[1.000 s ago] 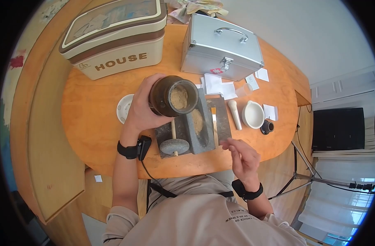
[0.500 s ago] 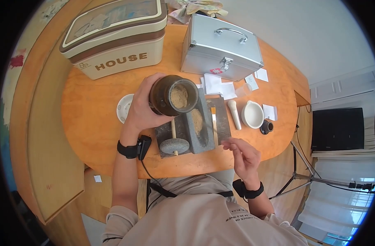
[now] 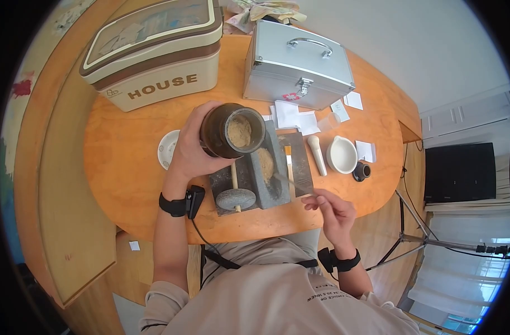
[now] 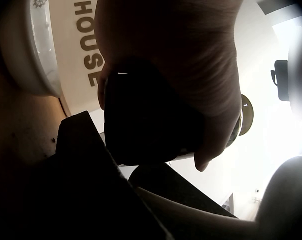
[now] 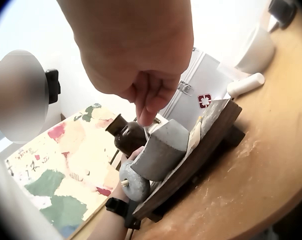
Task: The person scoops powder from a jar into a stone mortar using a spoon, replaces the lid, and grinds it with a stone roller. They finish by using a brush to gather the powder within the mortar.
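The left hand (image 3: pixel 190 146) grips a dark brown jar (image 3: pixel 218 133) from its left side, its mouth tilted toward the camera and tan powder (image 3: pixel 240 132) inside. Thumb and fingers of the right hand (image 3: pixel 336 216) pinch a thin grey tool (image 3: pixel 293 182), whose far end lies over the grey stone trough (image 3: pixel 278 192). More tan powder rests in that trough, below and right of the jar. Left of the trough is a stone wheel (image 3: pixel 235 199) on a wooden rod. In the right wrist view the right hand (image 5: pixel 136 55) is above the trough (image 5: pixel 163 150).
A brush (image 3: pixel 289 162), white pestle (image 3: pixel 317 155), white mortar (image 3: pixel 342 154) and small black pot (image 3: pixel 361 171) are on the right. Behind stand a cream HOUSE box (image 3: pixel 160 84) and a silver case (image 3: pixel 299 67), with papers (image 3: pixel 287 114) before it. A white dish (image 3: pixel 167 149) is at left.
The right hand has shifted slightly, and the thin tool's end now shows over the trough. The left hand still holds the jar, tilted as before. The whole head view has moved slightly.
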Tool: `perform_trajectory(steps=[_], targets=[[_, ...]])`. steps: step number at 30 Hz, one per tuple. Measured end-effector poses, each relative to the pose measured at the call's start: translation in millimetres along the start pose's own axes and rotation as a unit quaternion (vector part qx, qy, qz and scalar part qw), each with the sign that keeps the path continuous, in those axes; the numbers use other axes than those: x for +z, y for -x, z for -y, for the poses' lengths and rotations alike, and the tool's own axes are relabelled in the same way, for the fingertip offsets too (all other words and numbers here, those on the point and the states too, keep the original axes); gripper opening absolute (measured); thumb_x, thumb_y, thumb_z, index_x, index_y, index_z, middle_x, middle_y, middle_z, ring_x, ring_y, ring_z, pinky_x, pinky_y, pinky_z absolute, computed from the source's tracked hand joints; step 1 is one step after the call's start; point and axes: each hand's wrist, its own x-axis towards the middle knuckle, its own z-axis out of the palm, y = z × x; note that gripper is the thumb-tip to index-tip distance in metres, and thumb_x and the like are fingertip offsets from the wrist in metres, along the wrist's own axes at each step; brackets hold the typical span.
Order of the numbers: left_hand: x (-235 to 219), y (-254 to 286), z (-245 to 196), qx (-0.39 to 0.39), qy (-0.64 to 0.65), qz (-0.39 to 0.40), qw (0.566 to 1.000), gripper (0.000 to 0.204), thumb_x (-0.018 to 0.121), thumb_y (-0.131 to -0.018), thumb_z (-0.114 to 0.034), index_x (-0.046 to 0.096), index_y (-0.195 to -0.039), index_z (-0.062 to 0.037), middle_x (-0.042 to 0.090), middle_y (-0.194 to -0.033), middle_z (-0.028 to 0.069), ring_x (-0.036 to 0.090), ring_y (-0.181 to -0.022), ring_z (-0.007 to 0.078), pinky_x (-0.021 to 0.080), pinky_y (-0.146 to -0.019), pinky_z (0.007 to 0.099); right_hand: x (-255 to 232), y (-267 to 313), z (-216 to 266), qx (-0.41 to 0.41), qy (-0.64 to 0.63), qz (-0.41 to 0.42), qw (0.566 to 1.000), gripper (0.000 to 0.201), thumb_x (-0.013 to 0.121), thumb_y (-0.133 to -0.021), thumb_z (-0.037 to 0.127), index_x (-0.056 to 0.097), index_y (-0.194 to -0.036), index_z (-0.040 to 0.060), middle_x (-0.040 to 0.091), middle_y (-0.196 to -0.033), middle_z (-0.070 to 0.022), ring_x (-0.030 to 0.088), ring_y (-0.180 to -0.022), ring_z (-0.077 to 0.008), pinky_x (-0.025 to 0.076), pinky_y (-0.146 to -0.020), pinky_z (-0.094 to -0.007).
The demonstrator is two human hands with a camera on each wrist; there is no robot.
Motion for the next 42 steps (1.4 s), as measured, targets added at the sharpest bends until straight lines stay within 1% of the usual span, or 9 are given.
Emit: perform_trajectory(steps=[4,10,16,23,28,34,35,38,42], targets=[[0.3,0.3,-2.6,-0.001,-0.003,0.0,1.0,0.097,0.098,-0.06,-0.01,0.049,-0.143,-0.0018,0.062,-0.133,0.0134,0.062,-0.124,0.0264,0.05,-0.107,0.0386,-16.7,2.2,-26.2,0.086,-0.126,-0.098,0.983,0.029,0.058,-0.107,0.012,0.068,-0.124,-0.0092,0.078,-0.095,-0.0176,0.069,-0.078,-0.0171,0.057,-0.077,-0.0313],[3.7,3.2,1.3,0.001,0.013,-0.021,1.0,0.094,0.098,-0.06,-0.015,0.051,-0.14,-0.0022,0.065,-0.13,0.0144,0.065,-0.121,0.0281,0.053,-0.104,0.0391,-9.8,1.2,-36.3,0.136,-0.177,-0.147,0.964,0.033,0.057,-0.107,0.015,0.066,-0.127,-0.0092,0.077,-0.096,-0.0186,0.069,-0.079,-0.0167,0.056,-0.077,-0.0311],[-3.7,1.4,-3.2,-0.003,-0.036,-0.034,0.999,0.094,0.099,-0.061,-0.015,0.051,-0.14,-0.0011,0.067,-0.127,0.0123,0.066,-0.118,0.0239,0.053,-0.103,0.0376,-3.2,11.9,-9.7,0.067,-0.184,-0.112,0.974,0.03,0.057,-0.107,0.012,0.066,-0.128,-0.008,0.077,-0.096,-0.0172,0.07,-0.081,-0.0166,0.056,-0.077,-0.0309],[-51.0,24.7,-35.0,-0.06,-0.023,-0.107,0.992,0.084,0.099,-0.065,-0.014,0.054,-0.135,0.0005,0.068,-0.123,0.0113,0.066,-0.113,0.0208,0.054,-0.098,0.0355,4.1,18.1,19.4,0.045,-0.273,0.022,0.961,0.026,0.056,-0.107,0.011,0.068,-0.123,-0.0056,0.076,-0.096,-0.0144,0.07,-0.083,-0.0165,0.056,-0.078,-0.0313],[-67.4,92.9,-56.7,-0.141,0.007,-0.174,0.975,0.079,0.097,-0.066,-0.011,0.057,-0.132,0.0005,0.067,-0.122,0.0092,0.067,-0.11,0.0197,0.054,-0.098,0.0358,33.7,-35.5,46.3,0.051,-0.259,0.171,0.949,0.025,0.055,-0.108,0.011,0.067,-0.122,-0.0049,0.076,-0.097,-0.0119,0.07,-0.085,-0.0142,0.056,-0.075,-0.031],[-58.2,170.7,-87.0,-0.217,0.035,-0.194,0.956,0.081,0.097,-0.065,-0.011,0.056,-0.134,-0.0003,0.066,-0.125,0.0098,0.066,-0.112,0.0203,0.054,-0.099,0.0371,120.8,-145.4,62.6,-0.029,-0.019,0.341,0.939,0.029,0.055,-0.1,0.013,0.07,-0.116,-0.0069,0.077,-0.089,-0.0102,0.07,-0.074,-0.0134,0.056,-0.069,-0.0292],[-54.4,178.2,-91.5,-0.235,0.042,-0.187,0.953,0.082,0.097,-0.064,-0.011,0.056,-0.135,-0.0004,0.065,-0.126,0.0103,0.065,-0.113,0.0209,0.054,-0.1,0.0375,139.6,-159.7,59.7,-0.012,-0.009,0.367,0.93,0.03,0.054,-0.099,0.012,0.07,-0.116,-0.0067,0.077,-0.088,-0.0106,0.07,-0.072,-0.0144,0.055,-0.068,-0.0297],[-38.6,187.4,-102.6,-0.189,0.081,-0.177,0.963,0.086,0.097,-0.063,-0.011,0.054,-0.137,-0.0012,0.063,-0.13,0.0122,0.062,-0.12,0.0231,0.052,-0.103,0.0396,184.6,-190.5,53.0,0.043,0.03,0.418,0.907,0.031,0.052,-0.096,0.009,0.069,-0.118,-0.006,0.078,-0.087,-0.0119,0.071,-0.07,-0.016,0.055,-0.066,-0.0303],[-23.7,181.6,-121.2,-0.177,0.16,-0.12,0.964,0.087,0.095,-0.066,-0.01,0.051,-0.141,-0.0026,0.057,-0.139,0.0136,0.057,-0.128,0.0263,0.048,-0.107,0.0416,213.0,-209.5,41.8,0.106,0.089,0.464,0.875,0.034,0.052,-0.095,0.007,0.067,-0.123,-0.0045,0.078,-0.087,-0.0124,0.073,-0.071,-0.017,0.055,-0.065,-0.03]])
